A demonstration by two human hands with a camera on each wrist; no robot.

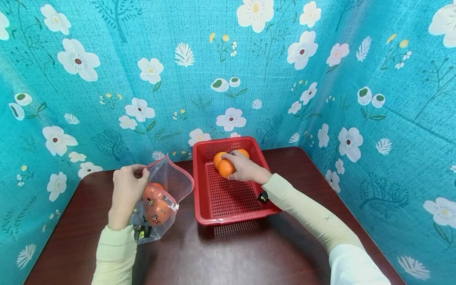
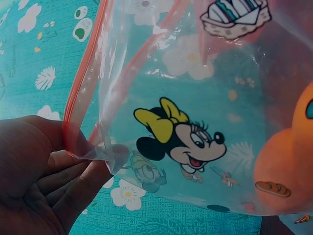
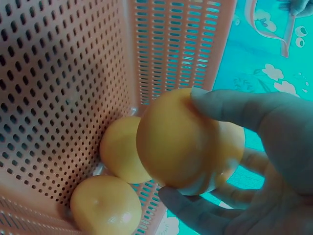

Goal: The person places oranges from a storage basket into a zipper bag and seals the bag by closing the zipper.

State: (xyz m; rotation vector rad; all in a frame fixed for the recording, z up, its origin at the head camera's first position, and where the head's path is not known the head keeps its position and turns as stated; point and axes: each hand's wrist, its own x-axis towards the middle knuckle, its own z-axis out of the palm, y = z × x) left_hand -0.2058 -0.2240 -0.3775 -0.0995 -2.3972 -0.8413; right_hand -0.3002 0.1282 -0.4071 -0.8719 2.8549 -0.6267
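Observation:
My left hand point(image 1: 130, 186) pinches the edge of a clear zip bag point(image 1: 174, 178) with a red rim, whose mouth gapes. Several oranges point(image 1: 158, 212) show through its cartoon-printed plastic. In the left wrist view, thumb and fingers hold a corner of the bag point(image 2: 122, 117) beside a printed mouse face. Over the red basket point(image 1: 231, 217), my right hand point(image 1: 246, 166) grips an orange point(image 1: 226, 168). The right wrist view shows the thumb on top of this orange point(image 3: 176, 142) and fingers curled beneath it. Two more oranges point(image 3: 105, 205) lie at the basket's far end.
The basket and bag stand side by side on a dark brown table point(image 1: 228, 257). Blue flowered cloth point(image 1: 199, 79) hangs behind the table and along its sides. The basket's perforated walls point(image 3: 176, 49) rise around the oranges.

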